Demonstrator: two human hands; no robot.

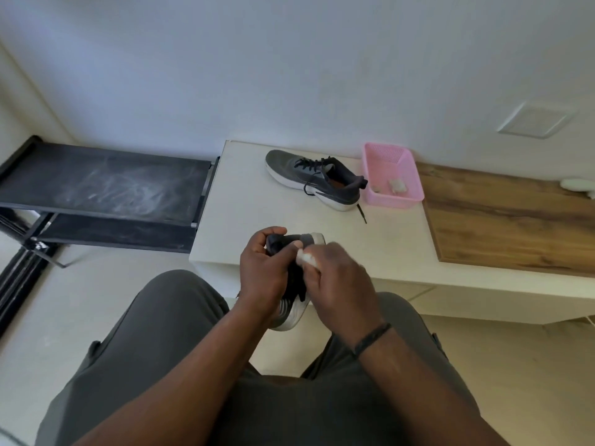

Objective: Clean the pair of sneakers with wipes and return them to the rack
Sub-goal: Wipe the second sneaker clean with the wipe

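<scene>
Hands both busy: left hand [262, 268] grips a dark mesh sneaker with chunky white sole [289, 312], right hand [341, 281] pinches a crumpled white wipe [306, 258] against it.

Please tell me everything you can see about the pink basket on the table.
The pink basket is a small rectangular tray, apparently plastic, with perforated walls and an open top. It stands upright on the white table, near the wall, beside the heel of the grey sneaker. Inside lie some small crumpled pale pieces, perhaps used wipes. No hand touches it.
</scene>
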